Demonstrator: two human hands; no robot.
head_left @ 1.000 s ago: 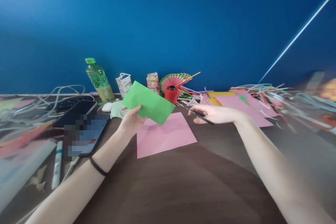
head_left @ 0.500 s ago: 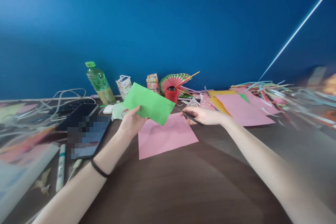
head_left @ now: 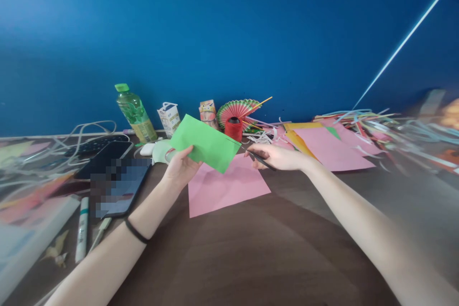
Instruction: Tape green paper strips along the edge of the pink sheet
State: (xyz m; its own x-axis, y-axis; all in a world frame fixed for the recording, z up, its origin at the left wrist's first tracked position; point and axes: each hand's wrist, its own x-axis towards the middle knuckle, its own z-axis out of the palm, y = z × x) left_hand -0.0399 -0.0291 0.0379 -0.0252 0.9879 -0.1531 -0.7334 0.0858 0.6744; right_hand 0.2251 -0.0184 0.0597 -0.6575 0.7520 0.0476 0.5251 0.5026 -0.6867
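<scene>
My left hand (head_left: 182,167) grips a sheet of green paper (head_left: 208,144) by its lower left edge, thumb on top. Black-handled scissors (head_left: 261,158) are in my right hand (head_left: 274,155), with the blades at the right corner of the green sheet and a dark blade line lying over its upper edge. Below both hands a pink sheet (head_left: 225,191) lies flat on the dark table. Just behind the green sheet stands a red spool of thread (head_left: 234,130), and beside that is a red and green folded paper fan (head_left: 238,112).
To the left lie a phone (head_left: 125,189), a marker (head_left: 82,229) and tangled white cables (head_left: 89,126). A green bottle (head_left: 136,114) and a small carton (head_left: 169,118) stand by the blue wall. More pink sheets (head_left: 333,148) and paper strips (head_left: 373,122) are on the right.
The green sheet has shifted slightly right and down toward the scissors. The blades now reach farther over its right corner. Both hands keep their hold.
</scene>
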